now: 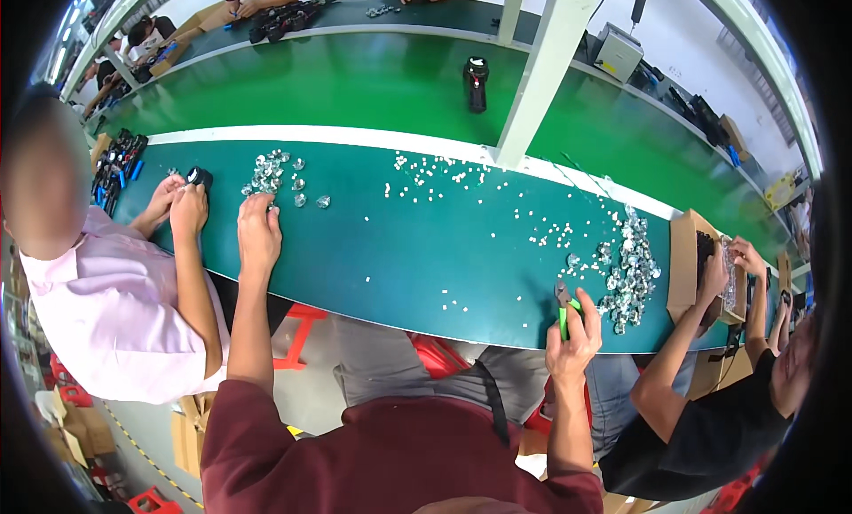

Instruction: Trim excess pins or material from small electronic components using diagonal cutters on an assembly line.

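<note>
My left hand (259, 230) reaches over the bench to the near edge of a small cluster of clear, shiny lens-like parts (266, 172). Its fingers are bent together, and whatever is between the fingertips is hidden. Close to the bench's front edge, my right hand (575, 341) is wrapped round green-handled cutting pliers (562, 296), jaws pointing away from me. Just right of the pliers lies a larger heap of the same clear parts (632, 270). Small white bits (444, 172) are scattered over the green bench top (426, 248).
At left a co-worker in a pink shirt (115, 310) handles a black part (199, 177); black and blue pieces (120, 168) lie beyond. At right another person reaches into a cardboard box (683, 265). A white post (541, 79) rises behind the bench, near a black torch-like object (477, 83) on the green belt.
</note>
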Action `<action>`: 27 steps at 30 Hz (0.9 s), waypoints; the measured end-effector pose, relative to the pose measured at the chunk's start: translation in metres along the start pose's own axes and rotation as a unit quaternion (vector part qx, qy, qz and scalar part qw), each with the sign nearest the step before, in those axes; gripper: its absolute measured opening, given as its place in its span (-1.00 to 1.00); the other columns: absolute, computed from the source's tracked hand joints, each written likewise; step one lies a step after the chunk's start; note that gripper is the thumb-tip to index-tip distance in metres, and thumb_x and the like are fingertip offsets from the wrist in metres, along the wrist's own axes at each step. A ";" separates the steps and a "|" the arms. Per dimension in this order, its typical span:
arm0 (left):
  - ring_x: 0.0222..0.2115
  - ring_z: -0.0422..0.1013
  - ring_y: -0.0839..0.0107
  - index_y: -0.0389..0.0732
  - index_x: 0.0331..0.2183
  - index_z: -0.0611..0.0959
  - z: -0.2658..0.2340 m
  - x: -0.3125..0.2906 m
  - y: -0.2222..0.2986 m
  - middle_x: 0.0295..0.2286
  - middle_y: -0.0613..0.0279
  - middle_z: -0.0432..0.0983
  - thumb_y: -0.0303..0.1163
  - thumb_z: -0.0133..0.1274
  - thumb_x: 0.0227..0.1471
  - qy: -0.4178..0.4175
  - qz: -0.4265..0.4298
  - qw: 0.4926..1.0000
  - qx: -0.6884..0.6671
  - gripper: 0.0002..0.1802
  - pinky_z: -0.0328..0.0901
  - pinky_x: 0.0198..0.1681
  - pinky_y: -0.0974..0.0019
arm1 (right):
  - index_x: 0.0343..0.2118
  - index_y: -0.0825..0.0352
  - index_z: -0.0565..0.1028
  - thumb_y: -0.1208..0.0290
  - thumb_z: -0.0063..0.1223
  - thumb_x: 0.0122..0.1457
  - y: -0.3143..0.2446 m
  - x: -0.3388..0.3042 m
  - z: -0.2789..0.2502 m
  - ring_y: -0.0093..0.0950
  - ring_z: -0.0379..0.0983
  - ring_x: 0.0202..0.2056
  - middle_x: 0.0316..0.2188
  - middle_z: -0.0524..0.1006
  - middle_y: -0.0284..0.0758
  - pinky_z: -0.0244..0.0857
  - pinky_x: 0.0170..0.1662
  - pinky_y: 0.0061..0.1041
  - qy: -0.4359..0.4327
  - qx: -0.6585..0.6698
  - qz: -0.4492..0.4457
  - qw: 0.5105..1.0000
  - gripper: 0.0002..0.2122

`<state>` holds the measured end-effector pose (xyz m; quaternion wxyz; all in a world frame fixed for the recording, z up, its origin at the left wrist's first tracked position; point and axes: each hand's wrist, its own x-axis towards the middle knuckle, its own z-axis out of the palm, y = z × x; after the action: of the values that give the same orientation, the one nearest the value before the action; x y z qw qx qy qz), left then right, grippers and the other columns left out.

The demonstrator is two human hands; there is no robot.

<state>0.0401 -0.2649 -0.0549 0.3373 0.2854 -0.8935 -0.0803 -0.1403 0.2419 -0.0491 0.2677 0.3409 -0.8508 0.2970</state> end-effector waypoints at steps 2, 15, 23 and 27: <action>0.00 0.41 -0.12 -0.31 -0.12 0.62 -0.002 -0.003 0.004 -0.12 -0.12 0.55 -0.61 0.11 0.01 0.026 0.006 0.999 0.018 -0.68 0.27 0.14 -0.02 | -0.26 0.49 0.58 0.64 0.10 -0.19 -0.002 -0.003 0.000 -0.05 0.47 -0.16 0.01 0.50 -0.03 0.39 -0.09 -0.19 -0.009 0.004 0.001 1.000 -0.68; -0.13 0.51 0.03 -0.27 -0.14 0.64 0.083 0.006 0.327 -0.17 0.00 0.58 -0.53 0.18 0.04 -0.225 0.253 0.859 -0.385 -0.72 0.42 -0.07 0.10 | -0.35 0.47 0.58 0.60 0.15 -0.24 0.005 -0.002 0.005 -0.03 0.53 -0.17 -0.07 0.56 -0.02 0.45 -0.09 -0.17 0.102 0.085 0.026 0.991 -0.72; -0.15 0.42 0.02 -0.28 -0.12 0.64 0.125 -0.009 0.407 -0.22 0.03 0.52 -0.47 0.17 0.05 -0.287 0.368 0.821 -0.329 -0.69 0.38 -0.08 0.06 | -0.36 0.41 0.60 0.57 0.20 -0.25 0.008 -0.009 0.003 -0.08 0.52 -0.17 -0.06 0.56 -0.08 0.43 -0.07 -0.19 0.119 0.095 0.030 0.988 -0.73; -0.16 0.40 0.07 -0.24 -0.16 0.65 0.118 -0.023 0.392 -0.25 0.10 0.47 -0.44 0.25 0.00 -0.271 0.351 0.847 -0.294 -0.69 0.38 -0.11 0.08 | -0.36 0.39 0.61 0.59 0.21 -0.26 0.006 -0.010 0.000 -0.12 0.52 -0.16 -0.06 0.55 -0.10 0.42 -0.05 -0.18 0.118 0.107 0.035 0.987 -0.73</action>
<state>-0.2011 0.0650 -0.0252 0.1556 -0.1931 -0.9244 -0.2897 -0.1386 0.2493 -0.0573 0.3179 0.3005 -0.7876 0.4339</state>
